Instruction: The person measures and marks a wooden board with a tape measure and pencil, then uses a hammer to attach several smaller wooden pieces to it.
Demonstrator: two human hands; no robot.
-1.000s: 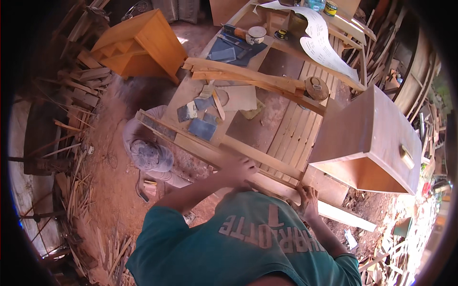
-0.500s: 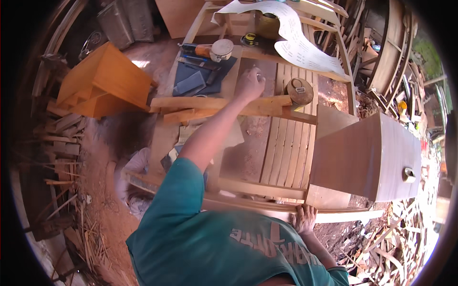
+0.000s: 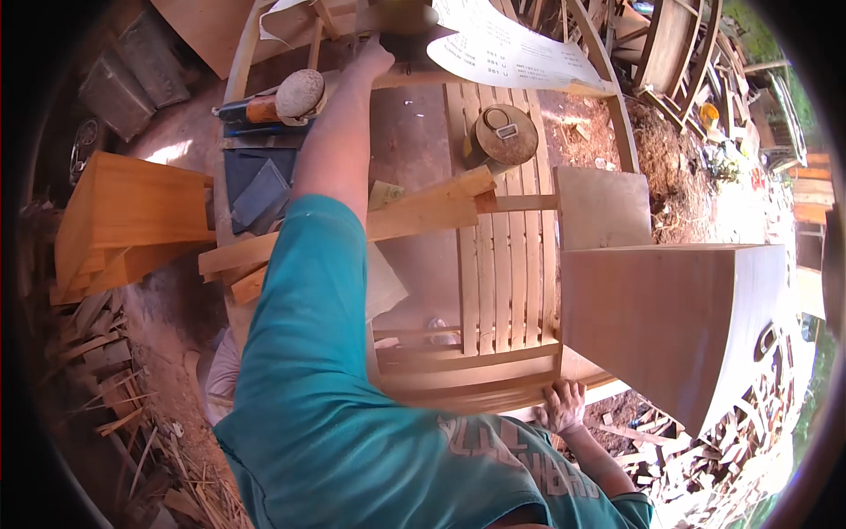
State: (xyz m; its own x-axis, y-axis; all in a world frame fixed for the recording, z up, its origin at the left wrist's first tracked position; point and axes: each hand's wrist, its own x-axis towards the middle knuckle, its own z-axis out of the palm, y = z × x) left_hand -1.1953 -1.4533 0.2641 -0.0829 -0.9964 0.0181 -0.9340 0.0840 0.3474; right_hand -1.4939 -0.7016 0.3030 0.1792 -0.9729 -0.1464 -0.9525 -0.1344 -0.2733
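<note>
Left hand (image 3: 375,58) reached farther — fingers unclear; right hand (image 3: 563,406) grips rail (image 3: 489,394) beside scrap-strewn ground (image 3: 606,413).

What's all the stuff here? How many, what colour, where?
Slatted wooden frame: 1, pale, middle
Loose boards: several, light brown, across the frame
Round tin: 1, brown, upper middle
Long paper: 1, white, top
Dark container: 1, olive, top edge
Round lump: 1, cream, upper left
Tool: 1, orange and black, beside the lump
Sheets: at least 2, blue-grey, below the tool
Cabinet: 1, orange, left
Box: 1, brown, right
Wood scraps: many, brown, ground both sides
Another person: 1, pale clothing, mostly hidden, lower left
Shirt: 1, teal, bottom
Left hand: 1, bare, top, near the dark container
Right hand: 1, bare, at the frame's near edge
</note>
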